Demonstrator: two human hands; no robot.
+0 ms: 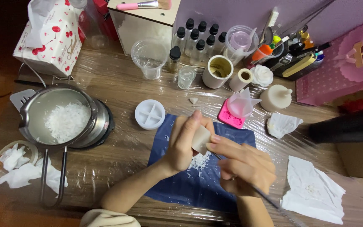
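Both hands meet over the dark blue mat (pixel 177 185) at the middle of the table, so I start with my left hand (pixel 184 141): it is curled closed around a small pale wax piece (pixel 200 138), thumb and fingers pinching its sides and tilting one face up toward me. I judge a firm but light pinch is best, since a soft block like this could dent or snap if squeezed. White shavings (pixel 199 161) lie on the mat just below the piece, so keeping the work directly over the mat looks like the way to catch what falls. My right hand (pixel 244 166) is closed around a thin metal tool (pixel 274 204), held like a pen; its tip meets the lower edge of the wax piece, though the very point is too small to make out. Short, shallow strokes away from my left fingertips seem safest to me, turning the piece rather than twisting the tool. Off to the left a metal pot (pixel 34 122) holding white flakes sits well apart from my hands. Behind the mat sit a round white mould (pixel 149 114) and a pink mould (pixel 228 118) with a translucent cup in it; to the right lies a crumpled white tissue (pixel 314 193).
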